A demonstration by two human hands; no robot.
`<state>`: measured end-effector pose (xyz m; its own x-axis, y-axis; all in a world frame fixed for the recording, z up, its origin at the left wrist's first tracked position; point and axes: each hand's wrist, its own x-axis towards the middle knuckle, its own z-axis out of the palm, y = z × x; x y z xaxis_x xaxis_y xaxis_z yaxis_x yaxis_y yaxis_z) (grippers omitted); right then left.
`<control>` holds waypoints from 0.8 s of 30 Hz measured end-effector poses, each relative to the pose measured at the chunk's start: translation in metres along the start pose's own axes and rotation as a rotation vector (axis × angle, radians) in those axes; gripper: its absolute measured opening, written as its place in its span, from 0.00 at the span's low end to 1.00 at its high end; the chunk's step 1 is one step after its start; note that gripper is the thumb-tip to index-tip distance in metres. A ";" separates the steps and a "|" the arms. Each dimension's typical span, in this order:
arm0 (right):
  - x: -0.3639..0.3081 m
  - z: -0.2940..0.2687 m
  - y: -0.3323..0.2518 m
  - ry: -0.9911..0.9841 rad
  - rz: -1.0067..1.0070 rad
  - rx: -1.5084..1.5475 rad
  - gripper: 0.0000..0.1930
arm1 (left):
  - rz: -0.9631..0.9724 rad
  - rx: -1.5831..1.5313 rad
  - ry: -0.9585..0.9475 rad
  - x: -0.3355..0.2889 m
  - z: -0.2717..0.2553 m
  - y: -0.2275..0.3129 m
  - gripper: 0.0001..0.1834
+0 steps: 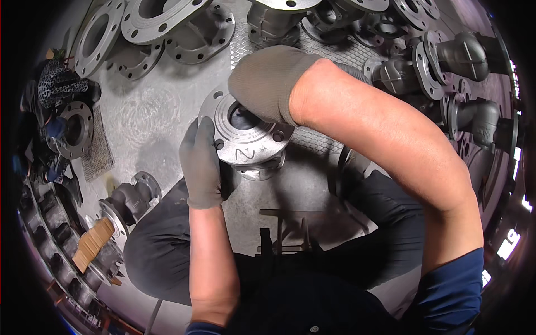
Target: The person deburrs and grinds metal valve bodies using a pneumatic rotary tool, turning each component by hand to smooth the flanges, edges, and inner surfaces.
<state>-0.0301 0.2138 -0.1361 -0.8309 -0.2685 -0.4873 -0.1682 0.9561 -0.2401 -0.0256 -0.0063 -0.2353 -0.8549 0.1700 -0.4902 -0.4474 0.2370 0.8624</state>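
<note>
Head view, centre of the frame: a flanged valve body (pixel 245 139) stands on the grey floor (pixel 151 111) between a seated worker's knees, its round bolt-holed face turned up. The gloved left hand (pixel 200 164) is wrapped on the flange rim at the lower left edge, its grip closed on the metal. The gloved right hand (pixel 268 84) covers the bore from the upper right; whether its fingers are closed on anything inside cannot be told. The likely hazard is a pinch: fingers sit in the bore and on the rim of a heavy casting that could tip on its narrow lower flange if the left hand slackens. More loose flanges (pixel 151 22) lie at upper left and further valves (pixel 463 56) crowd the upper right, leaving little room to pull clear.
</note>
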 end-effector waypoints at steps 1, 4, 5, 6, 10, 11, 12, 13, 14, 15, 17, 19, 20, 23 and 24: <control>-0.001 0.000 0.000 0.018 0.002 0.033 0.09 | -0.005 -0.004 -0.004 0.001 0.000 -0.001 0.23; -0.001 -0.001 0.000 -0.012 -0.004 0.011 0.09 | 0.012 -0.020 -0.011 0.002 -0.001 -0.004 0.23; -0.001 -0.001 0.000 -0.028 0.003 0.007 0.09 | 0.028 -0.020 -0.013 0.002 -0.001 -0.005 0.23; -0.001 -0.001 0.000 -0.046 0.008 0.004 0.09 | 0.039 -0.021 -0.009 0.002 -0.001 -0.005 0.23; 0.000 0.001 0.001 -0.027 0.001 0.031 0.09 | 0.018 -0.045 0.001 0.000 0.001 -0.004 0.24; -0.001 0.002 0.001 -0.021 0.006 0.025 0.09 | 0.019 -0.051 -0.003 0.000 0.001 -0.003 0.24; -0.001 0.003 0.000 -0.028 0.008 0.025 0.09 | 0.013 -0.058 -0.008 -0.001 0.001 -0.003 0.24; -0.002 0.003 0.000 -0.034 0.011 0.025 0.10 | 0.015 -0.043 -0.008 -0.001 0.001 -0.002 0.24; -0.002 0.004 -0.001 -0.024 0.003 0.011 0.10 | 0.011 -0.030 -0.006 -0.001 0.001 -0.001 0.24; -0.003 0.004 -0.002 -0.013 -0.004 -0.002 0.10 | 0.006 -0.015 0.005 -0.001 0.001 0.000 0.24; -0.003 0.005 -0.004 -0.005 -0.003 0.002 0.10 | -0.003 -0.013 0.015 -0.003 0.002 0.001 0.24; -0.002 0.005 -0.006 -0.020 0.006 0.033 0.10 | -0.013 -0.016 0.019 -0.004 0.003 0.002 0.24; -0.002 0.005 -0.006 -0.031 0.018 0.036 0.10 | -0.017 -0.021 0.014 -0.004 0.003 0.002 0.24; -0.001 0.006 -0.004 -0.032 0.021 0.051 0.10 | -0.006 -0.056 -0.014 -0.005 0.003 0.002 0.24; 0.000 0.006 -0.003 0.001 0.012 0.062 0.10 | -0.005 -0.065 -0.018 -0.005 0.003 0.002 0.24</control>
<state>-0.0266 0.2097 -0.1406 -0.8333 -0.2571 -0.4893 -0.1254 0.9501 -0.2856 -0.0214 -0.0041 -0.2318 -0.8479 0.1859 -0.4965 -0.4686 0.1753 0.8658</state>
